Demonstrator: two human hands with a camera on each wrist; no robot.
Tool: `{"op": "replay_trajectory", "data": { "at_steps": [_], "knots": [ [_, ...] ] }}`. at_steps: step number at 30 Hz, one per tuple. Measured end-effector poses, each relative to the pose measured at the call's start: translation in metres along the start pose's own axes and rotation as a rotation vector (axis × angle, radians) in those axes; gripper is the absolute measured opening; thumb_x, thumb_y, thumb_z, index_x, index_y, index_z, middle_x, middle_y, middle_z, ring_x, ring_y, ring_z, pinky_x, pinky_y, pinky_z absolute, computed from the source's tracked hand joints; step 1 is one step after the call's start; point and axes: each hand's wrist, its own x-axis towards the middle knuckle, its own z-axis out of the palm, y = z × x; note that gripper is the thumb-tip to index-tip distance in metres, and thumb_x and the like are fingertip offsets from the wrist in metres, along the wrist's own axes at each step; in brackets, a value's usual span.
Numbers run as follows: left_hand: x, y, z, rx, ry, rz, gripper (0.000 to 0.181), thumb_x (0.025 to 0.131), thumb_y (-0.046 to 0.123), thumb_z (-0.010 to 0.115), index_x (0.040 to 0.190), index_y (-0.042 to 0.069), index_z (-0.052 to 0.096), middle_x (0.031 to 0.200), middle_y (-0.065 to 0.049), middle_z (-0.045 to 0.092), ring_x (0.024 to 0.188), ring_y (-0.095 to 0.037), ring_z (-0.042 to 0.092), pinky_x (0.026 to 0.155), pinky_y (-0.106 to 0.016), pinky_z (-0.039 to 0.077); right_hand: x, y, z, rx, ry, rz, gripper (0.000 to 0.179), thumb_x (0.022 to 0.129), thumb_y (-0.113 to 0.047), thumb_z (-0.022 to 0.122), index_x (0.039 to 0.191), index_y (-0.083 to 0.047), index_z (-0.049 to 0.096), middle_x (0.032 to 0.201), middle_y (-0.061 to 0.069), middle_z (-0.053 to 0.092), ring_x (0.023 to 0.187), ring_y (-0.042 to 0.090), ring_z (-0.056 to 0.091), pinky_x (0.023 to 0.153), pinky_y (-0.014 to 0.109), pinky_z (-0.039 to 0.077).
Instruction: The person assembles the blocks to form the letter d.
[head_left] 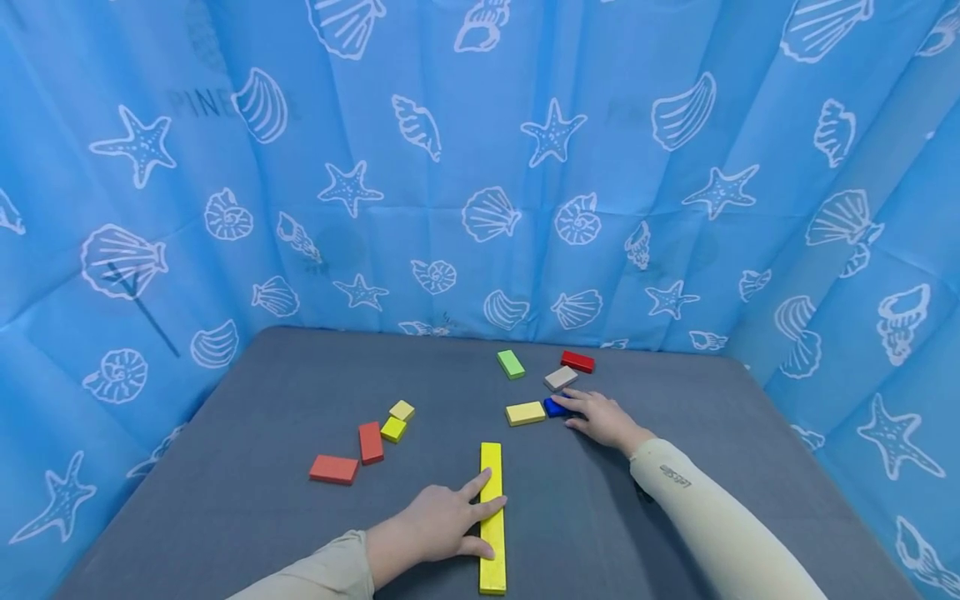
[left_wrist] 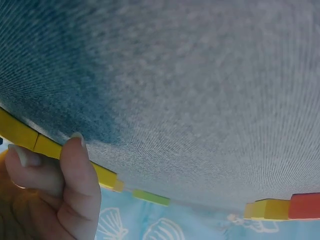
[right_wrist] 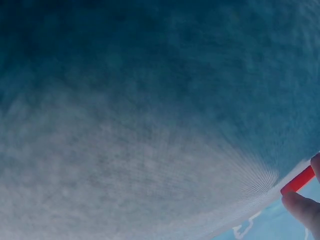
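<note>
A long yellow strip (head_left: pixel 492 575) lies lengthwise at the near middle of the table, and a seam shows along it in the left wrist view. My left hand (head_left: pixel 435 525) rests on this strip with its fingers spread and extended. Farther right, my right hand (head_left: pixel 606 421) reaches over a small blue block (head_left: pixel 553 407), with extended fingers lying across it and partly hiding it. Just left of the blue block is a pale yellow block (head_left: pixel 525 414). In the right wrist view, fingertips (right_wrist: pixel 302 207) appear at the edge, in front of a red block (right_wrist: pixel 299 181).
Behind the right hand lie a beige block (head_left: pixel 561 378), a dark red block (head_left: pixel 577 362) and a light green block (head_left: pixel 511 364). On the left are two orange-red blocks (head_left: pixel 334 469) and two small yellow blocks (head_left: pixel 393 429). A blue shell-patterned curtain (head_left: pixel 480 167) surrounds the grey table (head_left: pixel 247 450).
</note>
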Motion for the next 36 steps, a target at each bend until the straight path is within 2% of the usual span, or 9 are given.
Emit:
{"op": "replay_trajectory", "data": {
  "at_steps": [9, 14, 20, 23, 26, 30, 33, 36],
  "knots": [
    [-0.001, 0.001, -0.002, -0.011, -0.01, 0.003, 0.067, 0.087, 0.064, 0.054, 0.148, 0.039, 0.04, 0.157, 0.001, 0.029, 0.069, -0.012, 0.052, 0.067, -0.028, 0.045, -0.004, -0.006, -0.003, -0.05, 0.076, -0.043, 0.045, 0.09, -0.003, 0.067, 0.134, -0.01, 0.06, 0.122, 0.018, 0.062, 0.111, 0.039, 0.057, 0.091, 0.056, 0.044],
    [-0.001, 0.002, -0.003, -0.014, -0.015, 0.006, 0.066, 0.087, 0.064, 0.054, 0.147, 0.038, 0.041, 0.156, 0.001, 0.031, 0.068, -0.012, 0.051, 0.067, -0.027, 0.045, -0.007, -0.009, -0.004, 0.0, 0.081, -0.047, 0.042, 0.089, 0.0, 0.067, 0.13, -0.008, 0.063, 0.117, 0.017, 0.063, 0.108, 0.036, 0.059, 0.091, 0.051, 0.046],
    [-0.001, 0.003, -0.003, -0.004, -0.015, -0.004, 0.067, 0.087, 0.065, 0.054, 0.147, 0.039, 0.041, 0.156, 0.002, 0.031, 0.066, -0.011, 0.049, 0.066, -0.027, 0.044, -0.006, -0.012, -0.008, 0.288, 0.097, 0.094, 0.043, 0.089, -0.002, 0.068, 0.131, -0.005, 0.062, 0.111, 0.012, 0.06, 0.103, 0.03, 0.056, 0.092, 0.051, 0.045],
    [0.0, 0.002, -0.002, 0.0, -0.014, -0.01, 0.067, 0.086, 0.066, 0.053, 0.147, 0.04, 0.041, 0.156, 0.002, 0.03, 0.064, -0.011, 0.047, 0.064, -0.027, 0.043, -0.004, -0.017, -0.011, 0.433, 0.125, 0.177, 0.043, 0.089, -0.003, 0.069, 0.131, -0.002, 0.06, 0.105, 0.013, 0.057, 0.095, 0.028, 0.051, 0.084, 0.046, 0.045],
    [0.0, 0.002, -0.001, 0.0, -0.01, -0.008, 0.067, 0.086, 0.066, 0.053, 0.147, 0.04, 0.041, 0.156, 0.002, 0.031, 0.064, -0.011, 0.047, 0.064, -0.027, 0.043, -0.002, -0.023, -0.015, 0.561, 0.139, 0.24, 0.042, 0.089, -0.003, 0.068, 0.13, 0.002, 0.059, 0.11, 0.018, 0.058, 0.094, 0.029, 0.049, 0.079, 0.04, 0.043],
    [0.001, 0.001, 0.0, 0.007, -0.006, -0.001, 0.067, 0.086, 0.066, 0.052, 0.147, 0.04, 0.041, 0.156, 0.002, 0.031, 0.069, -0.012, 0.051, 0.068, -0.028, 0.045, 0.0, -0.032, -0.019, 0.745, 0.08, 0.342, 0.041, 0.091, -0.004, 0.066, 0.13, 0.005, 0.057, 0.114, 0.02, 0.057, 0.094, 0.027, 0.054, 0.081, 0.037, 0.05],
    [0.002, 0.001, 0.0, 0.01, -0.006, 0.0, 0.067, 0.086, 0.067, 0.052, 0.147, 0.04, 0.041, 0.156, 0.002, 0.031, 0.074, -0.013, 0.054, 0.071, -0.03, 0.047, 0.0, -0.037, -0.021, 0.861, -0.034, 0.381, 0.039, 0.093, -0.006, 0.063, 0.131, 0.005, 0.056, 0.117, 0.019, 0.054, 0.095, 0.026, 0.056, 0.084, 0.041, 0.052],
    [0.001, 0.001, 0.0, 0.012, -0.007, -0.004, 0.067, 0.086, 0.067, 0.051, 0.147, 0.04, 0.041, 0.156, 0.002, 0.031, 0.079, -0.013, 0.057, 0.074, -0.031, 0.049, 0.0, -0.04, -0.021, 0.907, -0.189, 0.38, 0.038, 0.095, -0.007, 0.06, 0.132, 0.004, 0.056, 0.115, 0.017, 0.055, 0.094, 0.026, 0.057, 0.084, 0.042, 0.052]
  ]
}}
